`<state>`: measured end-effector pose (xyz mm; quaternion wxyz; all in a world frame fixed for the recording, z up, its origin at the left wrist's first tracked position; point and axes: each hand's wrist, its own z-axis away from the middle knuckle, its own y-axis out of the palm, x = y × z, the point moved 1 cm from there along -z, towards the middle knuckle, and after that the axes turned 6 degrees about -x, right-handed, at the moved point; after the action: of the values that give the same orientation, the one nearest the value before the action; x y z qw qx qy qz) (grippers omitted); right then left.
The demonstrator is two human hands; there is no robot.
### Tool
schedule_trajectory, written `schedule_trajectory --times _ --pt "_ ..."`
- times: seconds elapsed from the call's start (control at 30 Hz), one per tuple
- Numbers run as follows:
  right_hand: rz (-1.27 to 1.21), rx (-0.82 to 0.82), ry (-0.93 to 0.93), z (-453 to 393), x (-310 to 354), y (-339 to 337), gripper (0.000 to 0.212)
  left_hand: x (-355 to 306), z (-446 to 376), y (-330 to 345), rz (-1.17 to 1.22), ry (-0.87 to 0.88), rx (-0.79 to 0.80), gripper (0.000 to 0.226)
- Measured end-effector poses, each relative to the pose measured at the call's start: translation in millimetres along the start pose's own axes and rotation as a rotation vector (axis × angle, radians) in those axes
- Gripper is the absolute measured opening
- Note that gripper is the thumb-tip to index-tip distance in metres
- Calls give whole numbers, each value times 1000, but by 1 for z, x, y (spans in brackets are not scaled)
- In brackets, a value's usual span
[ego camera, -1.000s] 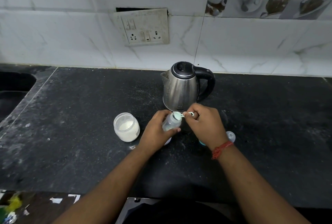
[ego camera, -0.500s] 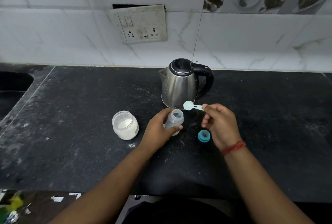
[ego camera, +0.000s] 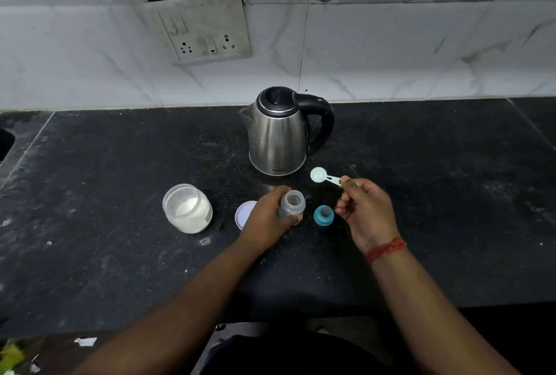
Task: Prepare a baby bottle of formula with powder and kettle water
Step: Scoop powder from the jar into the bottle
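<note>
A small clear baby bottle (ego camera: 292, 204) stands open on the black counter (ego camera: 120, 254), and my left hand (ego camera: 266, 219) grips it around the body. My right hand (ego camera: 365, 210) pinches the handle of a pale plastic scoop (ego camera: 319, 175), held above the counter just right of the bottle; the scoop bowl looks empty. An open glass jar (ego camera: 188, 209) with white powder sits to the left. A steel kettle (ego camera: 279, 133) with a black lid and handle stands behind the bottle. The teal bottle cap with nipple (ego camera: 323, 215) lies between my hands.
A white jar lid (ego camera: 244, 213) lies flat next to my left hand. A wall socket panel (ego camera: 204, 31) hangs on the tiled wall behind. A sink edge (ego camera: 6, 142) shows at far left. Powder specks dust the counter.
The scoop was at the bottle's mouth a second ago; my right hand has since lifted it away to the right. My left hand has kept its hold on the bottle.
</note>
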<state>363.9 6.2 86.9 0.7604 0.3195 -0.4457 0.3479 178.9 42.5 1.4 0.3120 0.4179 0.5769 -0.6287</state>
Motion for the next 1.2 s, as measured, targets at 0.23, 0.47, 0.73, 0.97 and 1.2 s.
schedule_trajectory --times 0.23,0.47,0.73,0.97,1.2 --pt "7 -24 7 -1 -2 -9 21 12 0 8 -9 -2 3 48" --pt "30 -4 -36 -1 -2 1 20 12 7 -1 -69 44 -24 69" --pt "98 112 -119 2 -12 44 7 -9 27 -63 -142 213 -229 70" --pt "192 282 -180 18 -39 120 10 16 42 -136 -258 242 -459 69" --pt "660 423 -478 30 -74 187 13 56 68 -180 -424 106 -517 79"
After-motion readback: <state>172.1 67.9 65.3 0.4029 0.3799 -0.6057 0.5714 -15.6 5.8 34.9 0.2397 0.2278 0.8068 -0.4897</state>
